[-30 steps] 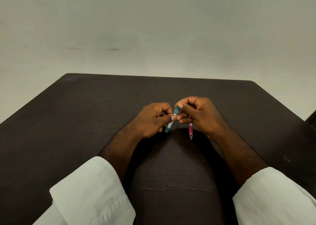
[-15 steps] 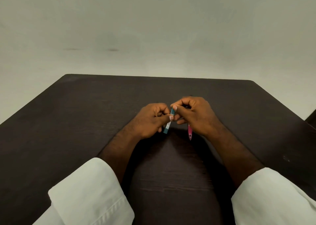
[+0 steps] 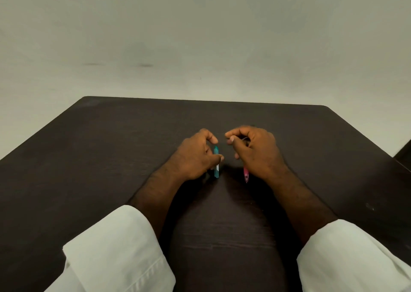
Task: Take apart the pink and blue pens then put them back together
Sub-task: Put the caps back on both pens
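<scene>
Two pens, one per hand, over the table's middle.
I see the left hand pinching the blue pen under its thumb; the right hand curls round the pink pen, tip toward the near edge.

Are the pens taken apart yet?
Hard to say, probably early. Done: no loose parts show on the table, so neither pen looks fully apart. In hand: the left hand holds the blue pen; the right hand holds the pink pen, tip poking out below. Whether its pinched fingertips hold a small part is too small to tell. Left: probably most of the job.
</scene>
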